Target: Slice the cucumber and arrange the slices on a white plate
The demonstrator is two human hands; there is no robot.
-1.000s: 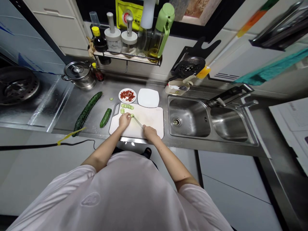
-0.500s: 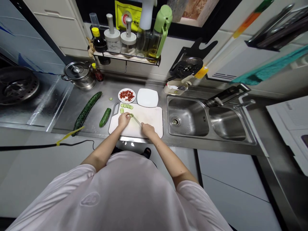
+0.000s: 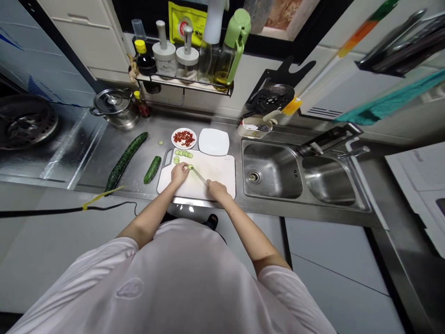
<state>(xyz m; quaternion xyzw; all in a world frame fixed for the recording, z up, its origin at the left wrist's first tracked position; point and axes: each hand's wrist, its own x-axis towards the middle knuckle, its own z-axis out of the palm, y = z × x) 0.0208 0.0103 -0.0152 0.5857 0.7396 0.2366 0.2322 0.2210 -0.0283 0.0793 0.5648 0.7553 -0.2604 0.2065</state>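
Observation:
On the white cutting board (image 3: 215, 171), my left hand (image 3: 180, 173) is closed with its fingertips on a small round cucumber slice (image 3: 190, 167). My right hand (image 3: 216, 189) grips the handle of a knife (image 3: 199, 176), whose blade points up and left, its tip at that slice. Several cut cucumber slices (image 3: 183, 153) lie in a row near the board's top left, with others just below them. Left of the board rests a short piece of cucumber (image 3: 152, 170). A long whole cucumber (image 3: 125, 160) lies farther left.
Behind the board stand a plate of chopped red pieces (image 3: 184, 138) and a white square plate (image 3: 213, 141). A stray slice (image 3: 160, 143) lies on the counter. The double sink (image 3: 271, 169) is at the right, a lidded pot (image 3: 116, 109) at the back left.
My right hand has drawn the knife slightly right and down. The left hand stays almost in place at the slice, which shows more of its pale face.

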